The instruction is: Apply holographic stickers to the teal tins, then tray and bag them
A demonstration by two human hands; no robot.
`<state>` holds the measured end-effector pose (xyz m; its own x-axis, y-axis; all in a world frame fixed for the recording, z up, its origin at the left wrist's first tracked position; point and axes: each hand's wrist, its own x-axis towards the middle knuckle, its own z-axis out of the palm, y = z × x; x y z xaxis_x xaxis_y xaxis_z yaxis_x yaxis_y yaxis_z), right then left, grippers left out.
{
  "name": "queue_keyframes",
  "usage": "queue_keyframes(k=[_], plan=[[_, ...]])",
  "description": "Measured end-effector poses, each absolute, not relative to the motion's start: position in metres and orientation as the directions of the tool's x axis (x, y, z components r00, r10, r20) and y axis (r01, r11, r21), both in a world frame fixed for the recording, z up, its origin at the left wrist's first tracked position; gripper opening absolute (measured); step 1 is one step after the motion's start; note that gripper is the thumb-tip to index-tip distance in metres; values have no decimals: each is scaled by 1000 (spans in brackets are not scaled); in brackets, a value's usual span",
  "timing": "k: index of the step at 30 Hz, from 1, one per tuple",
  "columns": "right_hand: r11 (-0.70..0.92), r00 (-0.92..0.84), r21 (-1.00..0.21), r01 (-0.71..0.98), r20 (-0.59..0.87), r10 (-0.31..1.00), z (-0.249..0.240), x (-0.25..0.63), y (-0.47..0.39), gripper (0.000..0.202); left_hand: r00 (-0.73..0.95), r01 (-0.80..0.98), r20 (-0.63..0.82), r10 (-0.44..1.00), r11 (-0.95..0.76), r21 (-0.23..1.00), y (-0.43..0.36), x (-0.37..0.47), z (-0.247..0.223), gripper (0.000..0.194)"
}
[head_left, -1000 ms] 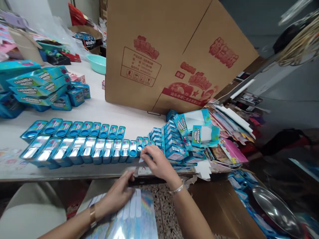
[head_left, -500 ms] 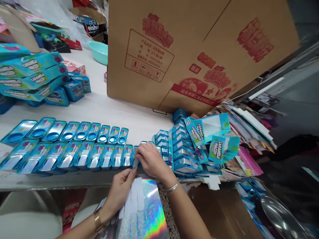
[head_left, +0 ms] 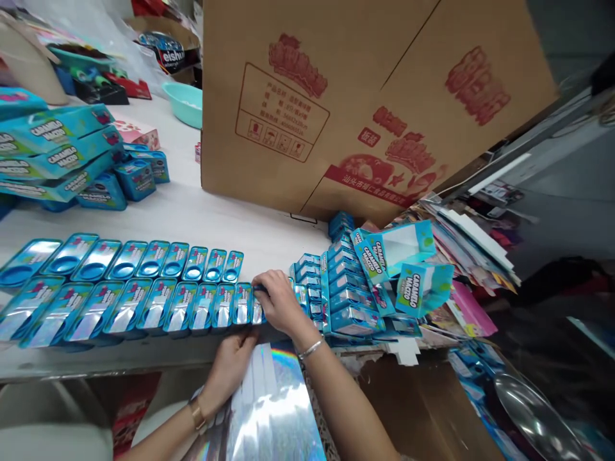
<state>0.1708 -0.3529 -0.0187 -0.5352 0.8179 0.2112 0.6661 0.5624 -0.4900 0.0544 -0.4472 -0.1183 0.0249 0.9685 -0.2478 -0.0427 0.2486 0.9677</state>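
Note:
Two rows of small blue boxes stand along the table's front edge, and many in the near row carry a shiny clear strip. My right hand is closed at the right end of the near row, its fingertips on a small blue box. Just below that box, at the table edge, my left hand has its fingers bent; whether they hold anything is hidden. A shiny sheet with pale strips lies under and beside my left hand.
A large cardboard box stands at the back. Stacked blue boxes and open printed sleeves are on the right. More blue packages sit at the left, near a turquoise bowl.
My hands have moved apart. The strip that was between them no longer shows there; my right hand is now on the box, and my left hand is slightly lower.

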Motion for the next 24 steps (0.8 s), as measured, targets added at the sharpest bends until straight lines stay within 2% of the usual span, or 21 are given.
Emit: queue_keyframes(k=[4, 6, 8, 10, 12, 15, 18, 21, 24], plan=[[581, -533, -562, 588, 271, 801, 3, 180, -372, 38, 170, 29, -194, 966, 192, 981, -457, 43, -95, 45], [555, -516, -601, 575, 259, 816, 22, 194, -397, 36, 276, 75, -146, 950, 130, 989, -464, 35, -78, 39], [519, -531, -586, 622, 172, 830, 39, 208, -426, 30, 325, 102, -95, 941, 65, 993, -470, 29, -61, 36], [506, -550, -512, 694, 75, 832, 47, 219, -454, 25, 328, 106, -38, 944, 4, 994, -472, 26, -46, 34], [510, -530, -423, 749, 79, 844, 46, 225, -476, 19, 340, 118, 17, 940, -61, 991, -471, 26, -31, 31], [569, -509, -301, 766, 259, 821, 37, 229, -493, 22, 382, 150, 32, 924, -96, 984, -470, 29, -11, 32], [651, -546, -148, 745, 425, 722, 31, 232, -500, 34, 427, 137, 21, 904, -88, 987, -470, 33, 1, 33], [673, -573, -24, 739, 503, 648, 29, 238, -503, 39, 442, 119, 16, 897, -76, 990, -471, 36, 4, 34], [685, -594, 27, 728, 523, 611, 26, 242, -505, 41, 444, 101, -4, 896, -46, 994, -472, 38, 3, 34]])
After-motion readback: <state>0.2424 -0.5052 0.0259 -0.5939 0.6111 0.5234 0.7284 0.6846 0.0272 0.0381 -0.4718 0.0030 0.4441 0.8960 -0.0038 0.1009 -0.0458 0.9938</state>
